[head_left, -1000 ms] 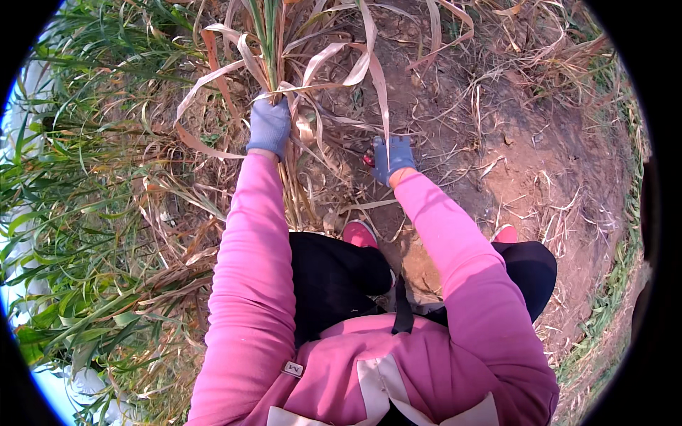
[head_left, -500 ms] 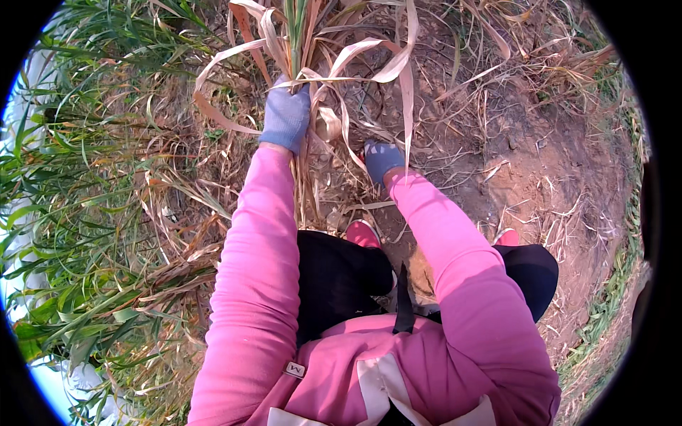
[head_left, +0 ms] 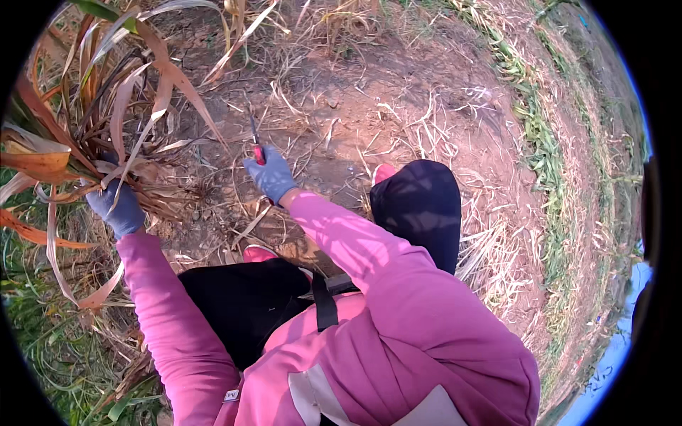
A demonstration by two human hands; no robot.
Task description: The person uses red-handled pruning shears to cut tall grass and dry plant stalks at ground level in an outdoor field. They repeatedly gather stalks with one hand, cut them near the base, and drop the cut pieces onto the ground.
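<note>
At the left, my left hand (head_left: 117, 206), in a grey-blue glove, is closed around a bundle of leafy stalks (head_left: 92, 135). Their long leaves are mostly tan and brown, with some green, and they partly cover the fingers. My right hand (head_left: 272, 176), gloved the same way, is near the middle, apart from the bundle. It is wrapped round a red-handled tool (head_left: 258, 153), whose narrow dark blade points away from me. The blade's exact shape is hard to make out.
Dry leaves and stalks litter the brown soil (head_left: 341, 92). Green leafy plants (head_left: 42, 334) grow at the lower left. A strip of cut green stalks (head_left: 543, 156) runs along the right. My knees are bent, and a red shoe (head_left: 260, 253) shows beside one of them.
My view has turned to the right. The stalk bundle in my left hand now leans at the far left. My right hand has come forward from low by the stalks, and the tool's blade now shows.
</note>
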